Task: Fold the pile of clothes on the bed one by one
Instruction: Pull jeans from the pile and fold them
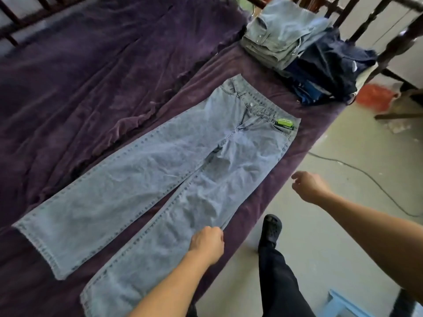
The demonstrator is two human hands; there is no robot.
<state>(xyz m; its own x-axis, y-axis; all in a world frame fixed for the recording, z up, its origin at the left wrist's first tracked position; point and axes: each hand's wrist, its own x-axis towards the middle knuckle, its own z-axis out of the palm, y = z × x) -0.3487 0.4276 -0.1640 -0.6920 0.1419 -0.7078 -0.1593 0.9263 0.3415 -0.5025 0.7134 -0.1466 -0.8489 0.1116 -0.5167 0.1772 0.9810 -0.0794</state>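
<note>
My left hand (207, 244) pinches the near leg's outer seam on the jeans (160, 170). My right hand (306, 186) hovers loosely curled and empty, closer to the hip. The jeans lie flat on the bed (91, 76), hems left, waistband far right.

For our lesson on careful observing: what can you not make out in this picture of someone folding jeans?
Head view, all:
Green label on the jeans: print too small to read.
Left hand: its back hides whether it pinches the leg.
Near leg's hem: cut off by the bottom edge.
Dark pile: folds hide how many garments.
</note>
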